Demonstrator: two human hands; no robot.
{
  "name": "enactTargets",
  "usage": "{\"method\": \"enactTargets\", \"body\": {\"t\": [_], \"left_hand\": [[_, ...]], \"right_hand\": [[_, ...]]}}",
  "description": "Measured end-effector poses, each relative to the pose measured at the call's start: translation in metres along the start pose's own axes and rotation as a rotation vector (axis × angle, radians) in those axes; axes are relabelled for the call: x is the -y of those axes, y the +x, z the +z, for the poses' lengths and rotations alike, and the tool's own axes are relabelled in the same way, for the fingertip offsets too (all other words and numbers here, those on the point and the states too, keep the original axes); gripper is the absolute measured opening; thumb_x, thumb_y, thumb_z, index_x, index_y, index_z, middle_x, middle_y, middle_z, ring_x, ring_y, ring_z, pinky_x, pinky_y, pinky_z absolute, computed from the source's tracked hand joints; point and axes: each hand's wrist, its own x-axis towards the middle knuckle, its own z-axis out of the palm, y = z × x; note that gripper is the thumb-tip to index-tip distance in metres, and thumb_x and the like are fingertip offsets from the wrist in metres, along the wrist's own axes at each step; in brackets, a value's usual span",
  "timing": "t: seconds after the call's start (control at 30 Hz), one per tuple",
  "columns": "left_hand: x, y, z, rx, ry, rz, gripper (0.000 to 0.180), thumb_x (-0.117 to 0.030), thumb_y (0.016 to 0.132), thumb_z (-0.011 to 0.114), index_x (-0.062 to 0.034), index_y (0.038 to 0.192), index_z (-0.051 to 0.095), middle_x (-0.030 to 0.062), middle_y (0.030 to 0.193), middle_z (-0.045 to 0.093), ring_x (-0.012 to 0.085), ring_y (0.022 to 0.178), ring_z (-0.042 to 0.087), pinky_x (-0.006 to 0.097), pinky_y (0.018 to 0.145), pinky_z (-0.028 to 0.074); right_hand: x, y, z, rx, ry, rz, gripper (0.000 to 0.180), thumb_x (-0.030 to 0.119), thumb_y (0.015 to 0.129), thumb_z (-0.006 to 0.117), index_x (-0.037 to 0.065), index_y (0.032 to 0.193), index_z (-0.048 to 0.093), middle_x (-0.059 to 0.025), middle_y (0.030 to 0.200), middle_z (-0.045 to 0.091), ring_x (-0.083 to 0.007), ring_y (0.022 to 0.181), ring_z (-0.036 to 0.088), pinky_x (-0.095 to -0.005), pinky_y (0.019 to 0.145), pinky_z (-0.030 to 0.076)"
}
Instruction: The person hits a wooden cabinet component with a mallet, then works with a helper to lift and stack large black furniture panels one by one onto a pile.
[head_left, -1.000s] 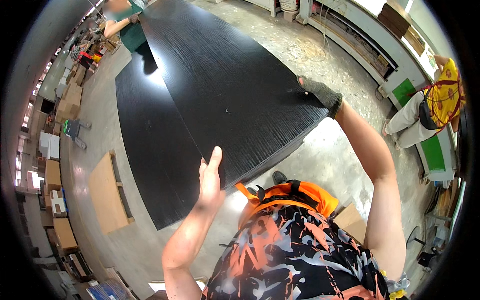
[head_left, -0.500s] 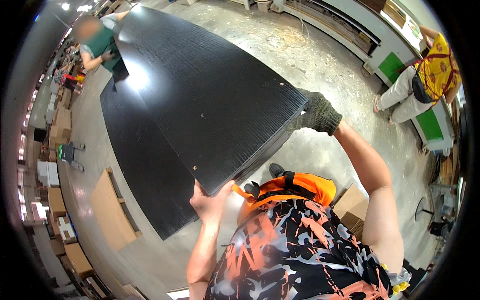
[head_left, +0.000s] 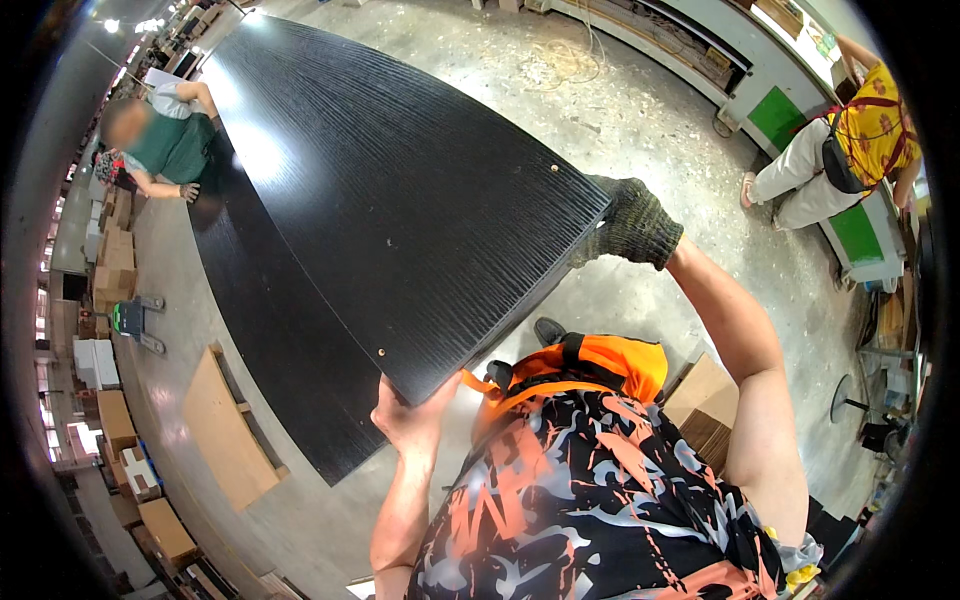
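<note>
A long black wood-grain panel (head_left: 400,170) stretches from me toward the far left, its near end showing a thick edge and a small hole by each corner. My bare left hand (head_left: 412,415) is closed on the near left corner, its fingertips partly hidden by the panel. At the near right corner my right hand (head_left: 638,225), in a dark knitted glove, grips the edge; its fingers are mostly out of sight beneath. Another black panel (head_left: 290,350) lies lower, along the left side of the first one.
A co-worker in a green apron (head_left: 170,150) leans over the lower panel at the far left. A person in yellow (head_left: 865,130) stands by a long machine (head_left: 745,110) on the right. On the left are a light wooden board (head_left: 225,430), a pallet jack (head_left: 135,322) and stacked cartons (head_left: 115,265).
The co-worker has shifted left and nearer along the panels. The held panel's near end has dipped slightly to the left, and my left hand has moved a little left with it.
</note>
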Motion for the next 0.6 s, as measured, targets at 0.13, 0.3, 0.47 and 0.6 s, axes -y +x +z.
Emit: {"method": "enactTargets", "body": {"t": [0.13,0.3,0.47,0.6], "left_hand": [[0.001,0.0,0.0,-0.007,0.017,0.031,0.053,-0.018,0.06,0.086,0.003,0.101,0.059,0.0095,0.089,0.067,0.015,0.078,0.064,0.028,0.073,0.052],[-0.002,0.001,-0.001,-0.007,0.017,-0.005,0.052,-0.018,0.06,0.086,0.0028,0.099,0.06,0.0094,0.088,0.067,0.0151,0.078,0.064,0.027,0.072,0.052],[0.002,0.002,0.0,-0.013,0.035,-0.018,0.053,-0.019,0.059,0.085,0.0012,0.102,0.06,0.0088,0.088,0.068,0.0137,0.078,0.065,0.027,0.072,0.052],[0.003,0.001,0.0,0.023,0.035,-0.045,0.06,-0.017,0.06,0.083,0.0008,0.111,0.057,0.0073,0.091,0.068,0.0125,0.082,0.064,0.025,0.074,0.05]], "right_hand": [[0.007,0.001,-0.001,0.008,-0.153,-0.037,0.055,0.012,0.061,0.076,0.005,0.113,0.06,-0.0099,0.09,0.069,-0.0121,0.074,0.061,-0.027,0.073,0.052],[0.007,0.001,-0.002,-0.002,-0.132,0.014,0.051,0.014,0.061,0.075,0.007,0.11,0.062,-0.0108,0.086,0.068,-0.0153,0.07,0.063,-0.0275,0.07,0.052],[0.016,0.001,-0.003,-0.002,-0.306,0.011,0.046,0.015,0.063,0.074,0.007,0.107,0.063,-0.0118,0.085,0.068,-0.0172,0.069,0.064,-0.028,0.069,0.053],[0.015,0.005,-0.003,-0.006,-0.268,-0.021,0.048,0.017,0.064,0.075,0.007,0.109,0.062,-0.0099,0.087,0.068,-0.0151,0.072,0.063,-0.0284,0.071,0.052]]}}
